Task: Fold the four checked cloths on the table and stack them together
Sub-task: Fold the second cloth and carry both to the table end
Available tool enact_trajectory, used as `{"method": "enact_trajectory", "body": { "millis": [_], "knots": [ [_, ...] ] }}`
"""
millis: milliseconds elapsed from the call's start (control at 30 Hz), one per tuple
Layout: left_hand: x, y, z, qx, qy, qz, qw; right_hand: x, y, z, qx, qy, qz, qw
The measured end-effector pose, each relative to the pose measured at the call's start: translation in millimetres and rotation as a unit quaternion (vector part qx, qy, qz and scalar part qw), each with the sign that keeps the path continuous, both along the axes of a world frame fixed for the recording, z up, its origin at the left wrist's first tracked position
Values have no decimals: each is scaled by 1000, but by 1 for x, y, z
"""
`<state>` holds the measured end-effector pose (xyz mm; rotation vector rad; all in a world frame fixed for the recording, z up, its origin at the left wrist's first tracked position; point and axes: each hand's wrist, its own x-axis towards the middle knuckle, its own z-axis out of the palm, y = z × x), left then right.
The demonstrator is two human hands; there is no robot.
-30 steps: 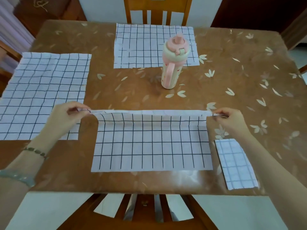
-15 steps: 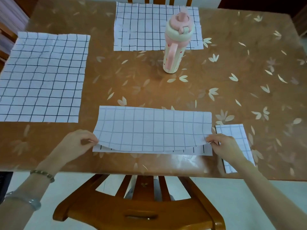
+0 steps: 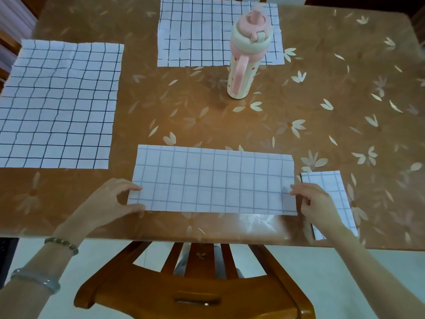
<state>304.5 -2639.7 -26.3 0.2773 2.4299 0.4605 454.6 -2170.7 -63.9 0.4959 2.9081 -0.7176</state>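
Checked cloth on the left (image 3: 57,104) lies spread flat by the left edge of the flower-patterned table (image 3: 299,107). Right of it, at the near edge, the left hand (image 3: 108,203), with bracelets (image 3: 62,246) on its wrist, has forefinger and thumb spread apart. Both tips rest on the left end of the halved cloth (image 3: 213,180) and do not meet in a pinch. That cloth lies folded once into a long strip, pale side up, with a wooden chair (image 3: 195,291) below the table edge. Beyond it the far cloth (image 3: 197,31) lies open, and a pink bottle (image 3: 246,63) stands upright before its right part. The right hand (image 3: 319,206) bends its fingers onto the strip's right end; whether it pinches the layers I cannot tell. Partly hidden by that hand, just beside the strip, lies the small folded cloth (image 3: 328,178).
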Motion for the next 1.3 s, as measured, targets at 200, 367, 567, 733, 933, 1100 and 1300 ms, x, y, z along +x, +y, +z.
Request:
{"method": "enact_trajectory", "body": {
  "millis": [200,367,567,733,933,1100,1300],
  "knots": [
    [-13,74,-29,52,183,-128,973,-70,-77,-11,-12,118,-10,993],
    [-29,132,-72,-49,216,-221,950,-125,-170,-35,38,52,130,989],
    [-30,145,-103,-94,213,-195,953,-136,-182,-71,91,-20,172,981],
    [-27,140,-113,-88,219,-156,959,-127,-149,-80,114,-21,173,978],
    [-35,92,-116,-114,246,-69,960,-101,-71,-76,148,-52,119,980],
    [-42,56,-110,-120,254,-43,959,-84,-21,-72,170,-62,85,980],
    [-21,94,-94,-89,271,-55,957,-102,-71,-51,161,39,40,985]
  ]
}}
